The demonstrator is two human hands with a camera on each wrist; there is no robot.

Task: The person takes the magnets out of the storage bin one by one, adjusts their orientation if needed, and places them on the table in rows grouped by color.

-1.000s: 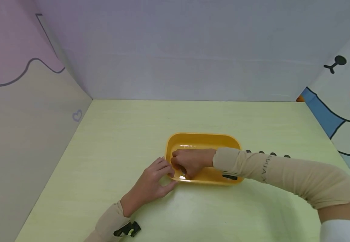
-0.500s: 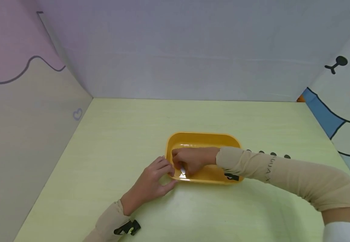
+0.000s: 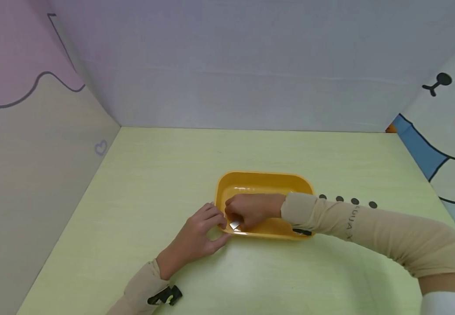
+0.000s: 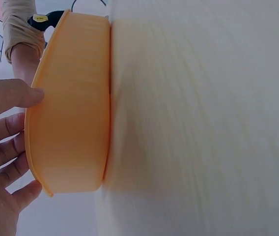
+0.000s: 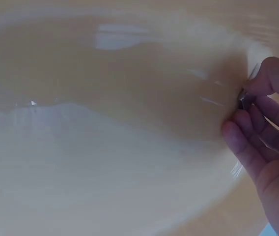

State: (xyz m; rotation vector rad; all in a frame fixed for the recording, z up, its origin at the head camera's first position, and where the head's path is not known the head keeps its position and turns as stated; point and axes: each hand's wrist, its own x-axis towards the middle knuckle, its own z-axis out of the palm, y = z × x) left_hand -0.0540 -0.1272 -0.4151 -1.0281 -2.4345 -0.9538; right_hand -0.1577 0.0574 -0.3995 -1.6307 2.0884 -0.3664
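Observation:
An orange-yellow rectangular tray [image 3: 266, 183] with rounded corners stands on the table. My left hand [image 3: 193, 236] holds its left front corner. In the left wrist view, the thumb lies on the outer wall [image 4: 70, 113] by the rim, with the other fingers along the edge. Inside the tray at its left end, my right hand [image 3: 255, 210] pinches a small flat silvery piece [image 3: 234, 225]. From the right wrist, thumb and fingertips close around this thin shiny piece [image 5: 242, 98], near the tray's glossy inner surface [image 5: 105, 128]; most of it is hidden by the fingers.
The pale green table [image 3: 164, 175] extends around the tray. A grey-lilac wall [image 3: 251, 78] rises behind it, with printed cartoon panels at both sides. My right forearm in a beige sleeve [image 3: 384, 232] crosses over the tray's right edge.
More of the silvery piece shows below my right fingers now, and it has turned toward the left. The right hand has shifted only slightly; the left hand and tray stay in place.

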